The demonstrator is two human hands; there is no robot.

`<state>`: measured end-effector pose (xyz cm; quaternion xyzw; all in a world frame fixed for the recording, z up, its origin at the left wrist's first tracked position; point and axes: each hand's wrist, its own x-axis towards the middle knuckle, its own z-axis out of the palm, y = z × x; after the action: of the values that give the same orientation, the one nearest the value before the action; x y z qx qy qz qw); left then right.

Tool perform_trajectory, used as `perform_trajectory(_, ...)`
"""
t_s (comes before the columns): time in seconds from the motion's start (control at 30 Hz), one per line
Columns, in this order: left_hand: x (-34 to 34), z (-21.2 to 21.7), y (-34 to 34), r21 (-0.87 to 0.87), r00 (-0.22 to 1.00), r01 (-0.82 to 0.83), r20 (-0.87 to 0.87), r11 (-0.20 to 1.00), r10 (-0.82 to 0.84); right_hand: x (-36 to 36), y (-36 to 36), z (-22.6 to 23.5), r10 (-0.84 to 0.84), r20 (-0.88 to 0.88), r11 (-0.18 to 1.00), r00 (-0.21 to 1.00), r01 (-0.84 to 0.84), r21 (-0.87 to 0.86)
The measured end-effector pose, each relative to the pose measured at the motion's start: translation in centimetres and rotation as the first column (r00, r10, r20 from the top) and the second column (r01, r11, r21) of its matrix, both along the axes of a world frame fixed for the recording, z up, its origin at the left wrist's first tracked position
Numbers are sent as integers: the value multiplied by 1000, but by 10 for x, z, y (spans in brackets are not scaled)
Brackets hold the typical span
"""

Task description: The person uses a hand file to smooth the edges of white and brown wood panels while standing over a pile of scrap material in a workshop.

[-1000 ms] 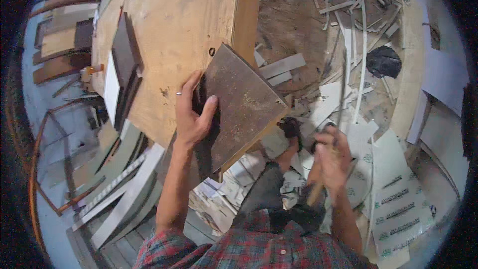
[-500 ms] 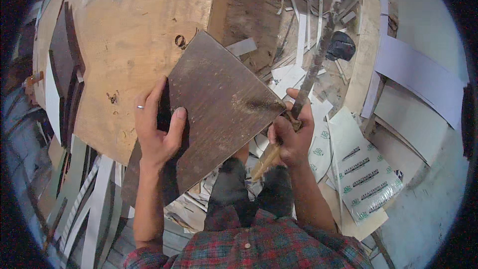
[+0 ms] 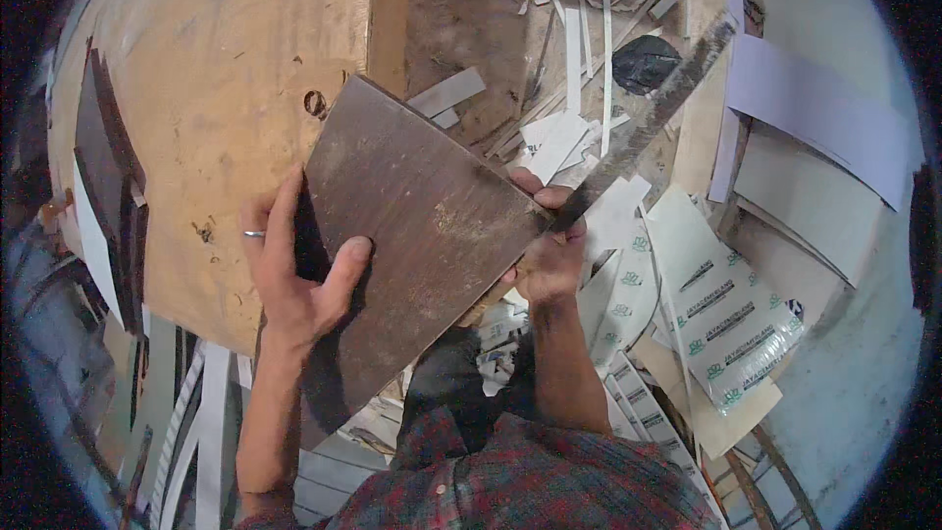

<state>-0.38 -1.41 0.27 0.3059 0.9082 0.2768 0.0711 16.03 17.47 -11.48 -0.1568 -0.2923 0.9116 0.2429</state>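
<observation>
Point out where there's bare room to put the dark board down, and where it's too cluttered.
Bare room: the round plywood top, between the stacked dark panels at its left edge and the dark board that the left hand steadies; the right hand holds a long file. Crowded: the floor to the right, littered with white strips, offcuts and printed sheets.

A dark brown laminate board (image 3: 417,236), flat and roughly four-sided with a scuffed, pale-scratched patch near its right corner, lies tilted like a diamond over the edge of a plywood sheet, its upper corner pointing up toward the sheet's edge. A long flat metal file (image 3: 643,128), grey and rust-mottled, runs diagonally from that right corner up and away to the upper right, its lower end meeting the board's edge.
</observation>
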Motion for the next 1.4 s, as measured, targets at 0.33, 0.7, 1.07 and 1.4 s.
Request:
perform_trajectory(0.33,-1,2,-2,8,998,-2,63,1000,1,-7,18,42,154,228,988,961,-144,-64)
perform_trajectory(0.7,93,46,-10,-326,989,98,136,940,-56,-1,29,51,233,262,971,937,-239,-8)
perform_trajectory(1.07,186,57,-236,-463,939,-141,219,875,267,-3,42,50,176,484,930,857,-306,203)
perform_trajectory(1.4,123,28,-291,-299,766,-475,323,828,556,-25,18,91,150,603,930,783,-320,183)
